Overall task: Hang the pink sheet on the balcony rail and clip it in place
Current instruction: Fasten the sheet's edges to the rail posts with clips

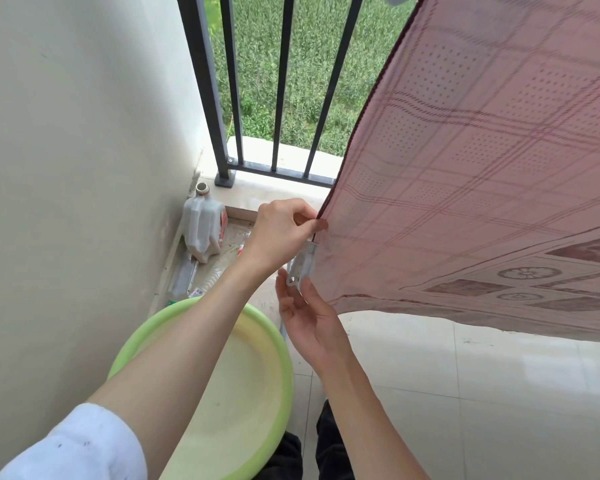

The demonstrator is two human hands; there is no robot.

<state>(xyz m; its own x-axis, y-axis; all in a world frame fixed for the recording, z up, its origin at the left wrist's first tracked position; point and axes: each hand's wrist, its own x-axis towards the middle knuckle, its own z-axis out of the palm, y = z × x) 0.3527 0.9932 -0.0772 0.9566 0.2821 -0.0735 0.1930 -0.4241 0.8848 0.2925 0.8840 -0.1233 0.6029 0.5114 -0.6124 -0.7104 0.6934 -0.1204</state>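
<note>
Green basin [201, 344] below forearms; plastic jug [203, 226] beside railing [222, 98].

Your sheet [482, 174] runs off the top and right edges, hiding the rail's [281, 81] bars behind it, and covers the jaw end of the clip [302, 268]
</note>
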